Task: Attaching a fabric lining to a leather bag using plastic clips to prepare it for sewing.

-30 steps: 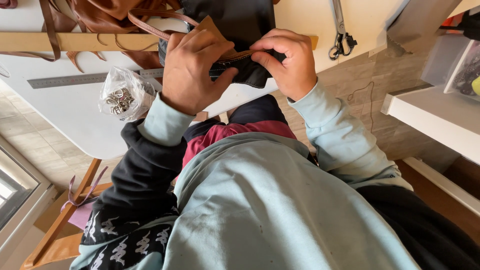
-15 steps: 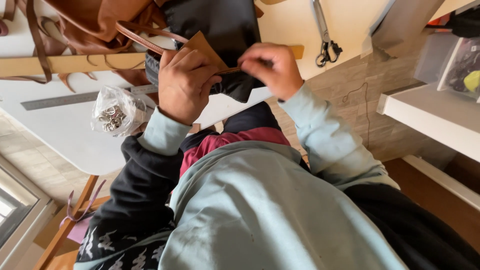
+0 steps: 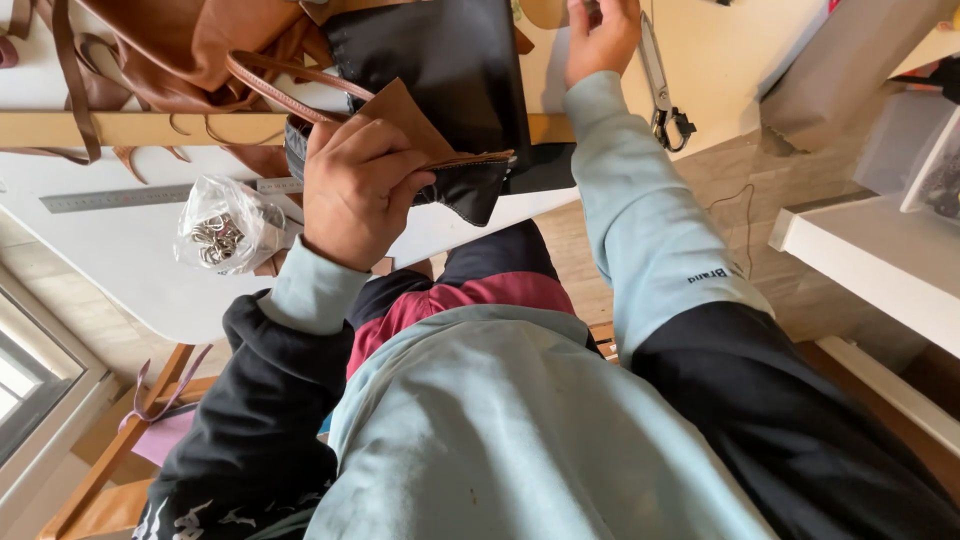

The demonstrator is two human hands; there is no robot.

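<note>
Two hands work well apart. The left hand [image 3: 355, 190] is closed around a tan leather flap [image 3: 415, 125] with a dark lining [image 3: 465, 190], thumb on one side and fingers curled over the near edge, holding it up off the white table [image 3: 120, 280]. The flap's long axis runs slantwise, from its corner beyond the left knuckles down to the lining's point on the right.

The right hand [image 3: 600, 35] lies up and to the right of the flap, reaching to the far side of the table. Its fingertips are cut off by the top edge of the view, so I cannot tell whether it is spread wide or grips something. It touches neither the flap nor the lining. The left hand is plainly the nearer one, since it has the piece in its grasp.

Just beyond the flap, between it and the right hand, lies a black panel [image 3: 450, 60]. Scissors [image 3: 665, 95] lie to the right of the flap, just beside the right wrist, their long axis pointing away from the person. To the left of the flap sits a clear bag of metal rings [image 3: 225, 235], near the left wrist, and a steel ruler [image 3: 110, 198] lies farther left. A brown bag [image 3: 180, 40] with straps lies beyond and to the left of the flap.
</note>
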